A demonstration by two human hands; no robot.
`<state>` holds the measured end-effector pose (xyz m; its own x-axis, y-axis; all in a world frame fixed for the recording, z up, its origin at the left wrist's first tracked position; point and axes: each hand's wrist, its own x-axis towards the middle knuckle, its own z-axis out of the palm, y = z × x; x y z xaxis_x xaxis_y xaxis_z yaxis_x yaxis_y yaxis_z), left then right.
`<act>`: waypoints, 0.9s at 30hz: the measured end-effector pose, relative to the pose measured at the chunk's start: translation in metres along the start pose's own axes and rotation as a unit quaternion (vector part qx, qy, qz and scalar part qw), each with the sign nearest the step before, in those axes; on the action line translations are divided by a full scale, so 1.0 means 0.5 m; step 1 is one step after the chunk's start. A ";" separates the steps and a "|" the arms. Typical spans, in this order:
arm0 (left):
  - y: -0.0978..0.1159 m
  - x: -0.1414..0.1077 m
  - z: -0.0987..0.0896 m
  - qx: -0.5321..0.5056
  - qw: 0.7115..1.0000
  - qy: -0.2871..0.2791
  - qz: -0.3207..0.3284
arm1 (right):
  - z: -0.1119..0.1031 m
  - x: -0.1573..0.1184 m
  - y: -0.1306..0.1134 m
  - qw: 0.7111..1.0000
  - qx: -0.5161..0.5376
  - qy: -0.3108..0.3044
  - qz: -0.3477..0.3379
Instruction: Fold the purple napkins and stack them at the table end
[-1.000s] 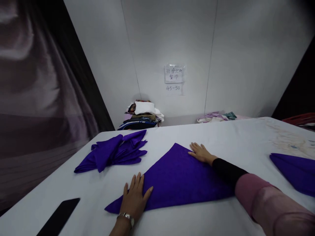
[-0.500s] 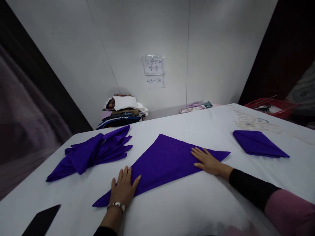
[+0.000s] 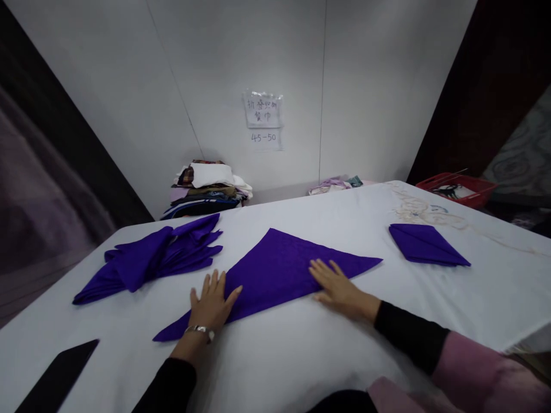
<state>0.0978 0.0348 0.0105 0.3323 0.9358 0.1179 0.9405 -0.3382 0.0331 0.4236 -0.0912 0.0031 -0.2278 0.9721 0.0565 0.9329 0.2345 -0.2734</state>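
Observation:
A purple cloth (image 3: 271, 269) lies as a flat triangle on the white-covered table (image 3: 267, 355), its long edge facing me. On its left part rests my left hand (image 3: 210, 307), palm down with fingers spread, a silver bracelet at the wrist. My right hand (image 3: 340, 289) lies flat on the cloth's right part near the long edge, fingers extended. Neither hand grips anything. Further left is a loose heap of purple cloths (image 3: 150, 261). To the right sits a folded purple cloth (image 3: 426, 245).
A dark flat object (image 3: 60, 376) lies at the front left. Folded clothes (image 3: 210, 189) are stacked beyond the back edge, near smaller cloths (image 3: 331, 184). Pale cords (image 3: 422, 211) and a red basket (image 3: 469, 192) are at the back right. A paper sign (image 3: 263, 110) hangs on the wall.
The view has shifted slightly, so most things appear further left. My right hand has slid a little left along the purple triangle. My left hand remains on its left part.

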 end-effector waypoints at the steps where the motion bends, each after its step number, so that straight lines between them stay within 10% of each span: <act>1: 0.029 -0.001 -0.004 0.004 1.000 -0.001 0.021 | 0.009 0.018 -0.039 0.999 0.021 -0.001 -0.039; 7: 0.150 -0.021 0.032 -0.004 0.990 -0.071 0.124 | 0.043 0.060 -0.125 0.989 0.072 -0.043 -0.122; 21: 0.142 -0.022 0.042 -0.004 0.990 -0.078 0.121 | -0.026 -0.206 0.238 0.970 -0.051 0.024 0.236; 27: 0.139 -0.027 0.045 -0.028 0.990 -0.065 0.124 | -0.041 -0.164 0.224 0.973 -0.069 0.068 0.210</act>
<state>0.1601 0.0009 -0.0109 0.5618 0.8272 0.0006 0.8249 -0.5603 0.0741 0.5526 -0.1445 -0.0124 0.2113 0.9726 0.0966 0.9664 -0.1931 -0.1696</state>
